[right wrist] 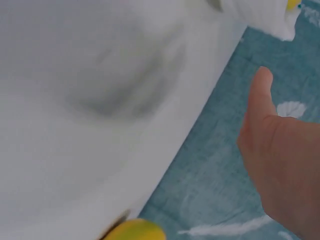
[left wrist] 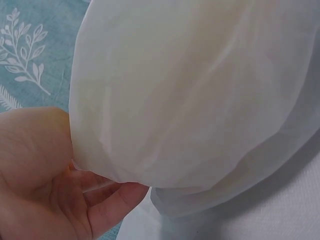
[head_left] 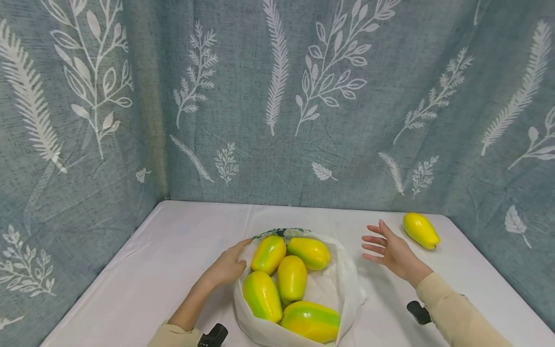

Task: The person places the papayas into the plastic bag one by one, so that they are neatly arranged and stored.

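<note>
A white cloth bag (head_left: 353,279) stands with its mouth open on the table. Several yellow-green papayas (head_left: 292,279) lie inside it. My left hand (head_left: 226,264) grips the bag's left rim; the left wrist view shows that hand (left wrist: 55,185) at the edge of the pale cloth (left wrist: 190,100), which hides part of the fingers. To the right of the bag, my right hand (head_left: 392,250) is held over the table with fingers spread and nothing in them. Beyond it, a single papaya (head_left: 420,230) lies near the table's far right corner, also partly seen as a papaya (right wrist: 136,231) in the right wrist view.
A white cloth covers the table (head_left: 182,241). Blue-green curtains (head_left: 243,159) with white leaf prints hang behind the table and along both sides. Dark wrist devices sit at the left cuff (head_left: 213,335) and the right cuff (head_left: 418,313).
</note>
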A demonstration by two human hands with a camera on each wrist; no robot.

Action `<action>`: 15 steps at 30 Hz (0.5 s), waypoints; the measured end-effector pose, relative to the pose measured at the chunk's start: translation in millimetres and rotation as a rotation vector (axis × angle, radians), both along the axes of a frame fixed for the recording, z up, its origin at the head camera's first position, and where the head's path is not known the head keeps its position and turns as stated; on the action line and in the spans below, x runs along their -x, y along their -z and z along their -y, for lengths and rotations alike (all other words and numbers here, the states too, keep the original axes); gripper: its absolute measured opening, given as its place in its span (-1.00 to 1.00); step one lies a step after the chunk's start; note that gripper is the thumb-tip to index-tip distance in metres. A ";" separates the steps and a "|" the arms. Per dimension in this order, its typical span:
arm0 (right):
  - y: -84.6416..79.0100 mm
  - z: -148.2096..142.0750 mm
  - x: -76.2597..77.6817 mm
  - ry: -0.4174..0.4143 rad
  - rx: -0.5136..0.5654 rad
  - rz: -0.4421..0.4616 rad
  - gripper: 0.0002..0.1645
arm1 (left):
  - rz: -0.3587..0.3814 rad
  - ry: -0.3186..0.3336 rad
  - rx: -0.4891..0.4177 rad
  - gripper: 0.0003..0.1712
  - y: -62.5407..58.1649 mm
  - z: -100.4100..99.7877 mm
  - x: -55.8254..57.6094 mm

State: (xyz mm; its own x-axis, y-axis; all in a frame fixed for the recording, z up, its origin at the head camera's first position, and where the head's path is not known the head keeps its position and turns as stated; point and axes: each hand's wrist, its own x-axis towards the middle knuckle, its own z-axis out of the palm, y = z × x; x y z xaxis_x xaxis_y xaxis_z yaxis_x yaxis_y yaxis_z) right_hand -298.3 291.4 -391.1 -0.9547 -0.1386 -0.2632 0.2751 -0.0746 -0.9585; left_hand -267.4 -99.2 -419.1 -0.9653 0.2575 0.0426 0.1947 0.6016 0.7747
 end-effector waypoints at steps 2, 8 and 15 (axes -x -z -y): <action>1.9 -7.3 2.7 0.012 0.040 0.001 0.07 | 0.005 0.000 0.001 -0.37 0.1 -0.2 0.0; 5.4 -27.5 7.5 0.043 0.120 0.004 0.08 | 0.013 -0.003 0.010 -0.36 -0.2 -0.7 -0.6; 1.0 -47.0 9.6 0.110 0.198 0.027 0.04 | 0.000 -0.004 0.011 -0.37 -0.8 -1.0 -0.1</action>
State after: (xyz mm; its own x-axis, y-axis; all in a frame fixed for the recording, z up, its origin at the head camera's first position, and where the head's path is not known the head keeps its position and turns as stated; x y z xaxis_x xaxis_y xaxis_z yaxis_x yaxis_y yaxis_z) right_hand -307.9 338.5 -392.2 -0.9599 -0.0856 -0.2668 0.2802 -0.2920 -0.9144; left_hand -267.2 -98.1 -418.3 -0.9665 0.2538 0.0395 0.1917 0.6106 0.7684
